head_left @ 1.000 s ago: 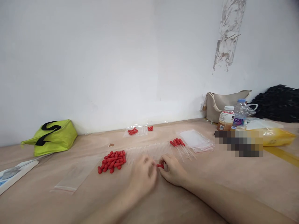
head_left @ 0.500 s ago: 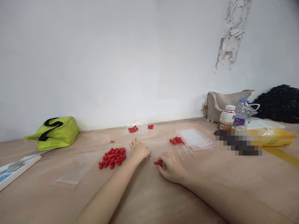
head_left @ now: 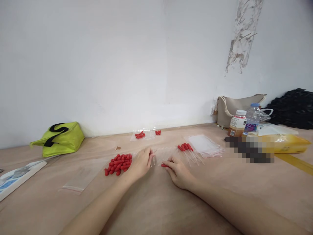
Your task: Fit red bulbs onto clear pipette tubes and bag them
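My left hand (head_left: pixel 141 162) is closed, thumb and fingers pinching a thin clear dropper tube (head_left: pixel 154 152) above a row of similar tubes (head_left: pixel 166 155). To its right my right hand (head_left: pixel 180 173) is closed on a red rubber dropper bulb (head_left: pixel 164 165), which pokes out between thumb and fingertips toward the left hand. A pile of loose red bulbs (head_left: pixel 119 164) lies left of my left hand. Several finished droppers, clear tubes with red bulbs (head_left: pixel 185 147) on their ends, lie just beyond my right hand.
Clear bags holding red bulbs (head_left: pixel 140 134) lie near the wall. Flat plastic bags (head_left: pixel 205 145) lie right, another bag (head_left: pixel 84 176) left. A green pouch (head_left: pixel 64 138) and white power strip (head_left: pixel 22 176) sit left; bottles (head_left: pixel 237 124) and a yellow packet (head_left: pixel 288 143) stand right.
My left hand has drawn back from the tube row toward me and now pinches one tube. My right hand has lifted slightly with the red bulb, its grip changed.
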### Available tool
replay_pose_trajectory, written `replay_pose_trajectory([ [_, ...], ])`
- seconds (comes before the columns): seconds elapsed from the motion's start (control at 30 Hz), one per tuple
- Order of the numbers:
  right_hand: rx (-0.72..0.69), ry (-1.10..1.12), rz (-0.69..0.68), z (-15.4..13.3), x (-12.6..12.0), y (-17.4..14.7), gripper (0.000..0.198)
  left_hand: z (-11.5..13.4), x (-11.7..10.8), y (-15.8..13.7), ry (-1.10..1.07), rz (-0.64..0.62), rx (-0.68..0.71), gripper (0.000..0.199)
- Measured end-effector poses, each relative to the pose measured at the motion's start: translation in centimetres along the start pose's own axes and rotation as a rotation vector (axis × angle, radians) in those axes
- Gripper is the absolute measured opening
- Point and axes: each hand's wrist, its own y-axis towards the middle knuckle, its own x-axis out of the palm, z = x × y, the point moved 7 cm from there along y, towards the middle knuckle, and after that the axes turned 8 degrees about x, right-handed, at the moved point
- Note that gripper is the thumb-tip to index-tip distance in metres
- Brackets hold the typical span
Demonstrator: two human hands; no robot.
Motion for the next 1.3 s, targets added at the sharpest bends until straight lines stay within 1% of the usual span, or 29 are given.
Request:
replay_pose_trajectory([
  [0.07,0.013,0.072,0.013,0.1,-0.2,0.1,0.024,0.7,-0.1,-2.6,-0.141,0.069,0.199,0.020],
  [0.13,0.048,0.126,0.027,0.2,-0.4,0.3,0.021,0.6,-0.1,-4.8,-0.175,0.167,0.286,0.017],
  [0.17,0.071,0.143,0.031,0.3,-0.5,0.4,0.019,0.4,0.0,-5.5,-0.195,0.201,0.304,0.016],
  [0.23,0.109,0.158,0.027,0.2,-0.5,0.6,0.014,0.1,0.5,-6.3,-0.249,0.218,0.298,0.015],
  [0.3,0.121,0.156,-0.002,-0.1,-0.3,0.8,0.011,-0.1,0.9,-6.4,-0.296,0.211,0.275,0.015],
  [0.4,0.106,0.165,-0.076,-1.0,0.4,1.0,0.008,0.0,0.9,-6.2,-0.329,0.206,0.262,0.014],
  [0.5,0.093,0.194,-0.107,-1.5,0.8,1.1,0.008,0.0,0.9,-6.2,-0.355,0.203,0.261,0.014],
  [0.77,0.078,0.233,-0.134,-1.6,1.5,0.8,0.009,0.2,1.0,-6.2,-0.379,0.164,0.276,0.016],
  [0.87,0.086,0.236,-0.116,-1.5,1.6,0.8,0.008,0.2,1.2,-6.1,-0.375,0.161,0.286,0.018],
  [0.93,0.084,0.234,-0.101,-1.4,1.7,0.9,0.013,0.3,1.3,-6.1,-0.381,0.168,0.300,0.018],
  [1.0,0.058,0.225,-0.113,-1.5,1.8,0.9,0.015,0.3,1.3,-6.1,-0.387,0.183,0.320,0.018],
  [1.1,0.021,0.228,-0.131,-1.6,2.0,0.9,0.011,0.4,1.3,-6.1,-0.384,0.195,0.345,0.018],
  [1.3,-0.021,0.276,-0.104,-1.5,1.7,0.8,0.014,0.7,1.3,-5.9,-0.349,0.188,0.393,0.024],
])
